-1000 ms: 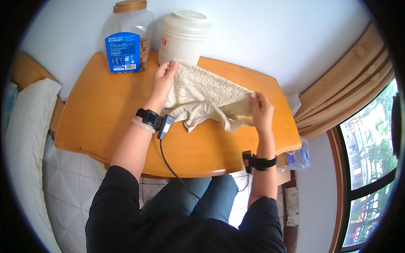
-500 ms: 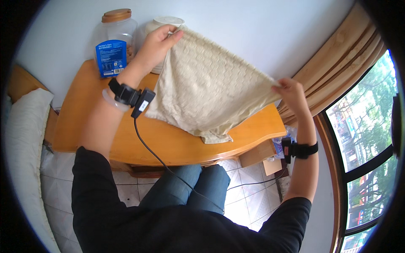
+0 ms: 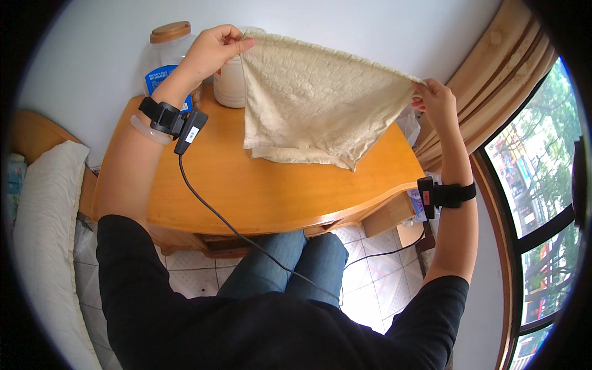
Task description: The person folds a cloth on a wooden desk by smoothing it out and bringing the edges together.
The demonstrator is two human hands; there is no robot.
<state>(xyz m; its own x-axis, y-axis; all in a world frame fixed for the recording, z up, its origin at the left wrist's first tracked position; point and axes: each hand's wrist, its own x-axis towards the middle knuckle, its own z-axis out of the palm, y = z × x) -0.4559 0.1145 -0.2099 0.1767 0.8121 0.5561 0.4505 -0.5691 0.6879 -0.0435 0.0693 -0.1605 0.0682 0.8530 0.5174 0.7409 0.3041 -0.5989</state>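
Note:
A cream textured cloth (image 3: 320,102) is stretched between my two hands above the wooden table (image 3: 246,194). Its upper left corner is pinched by my left hand (image 3: 216,52), thumb against fingers. My right hand (image 3: 436,102) grips the upper right corner, lower than the left one. The cloth's lower edge hangs folded over the tabletop; whether it touches the wood I cannot tell. Behind my left hand and the cloth stands a white tub (image 3: 229,85), partly hidden.
A clear jar (image 3: 169,49) with a brown lid and blue label stands at the back left, partly behind my forearm. A pale wall (image 3: 345,24) rises behind the table. On the right are a tan curtain (image 3: 493,80) and a window. A black cable (image 3: 216,216) trails from my left wrist.
Both hands have moved up and apart, my right hand upward and to the right. The cloth is pulled tauter, and its lower edge has risen from nearer the table's front.

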